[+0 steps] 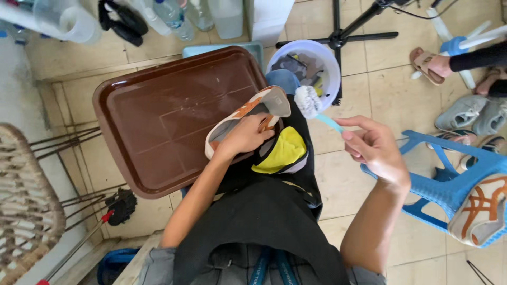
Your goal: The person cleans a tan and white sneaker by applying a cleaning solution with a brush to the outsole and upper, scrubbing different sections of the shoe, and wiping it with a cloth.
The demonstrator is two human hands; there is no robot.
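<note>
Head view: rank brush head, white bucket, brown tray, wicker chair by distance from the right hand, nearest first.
From the right hand:
1. brush head, just up-left of it
2. white bucket, above
3. brown tray, left, across the lap
4. wicker chair, far left edge

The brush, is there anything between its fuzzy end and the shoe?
Nothing visible. The brush, held in the right hand, has its bristles right beside the shoe, which the left hand grips over the brown tray. Whether they touch, I cannot tell.
</note>
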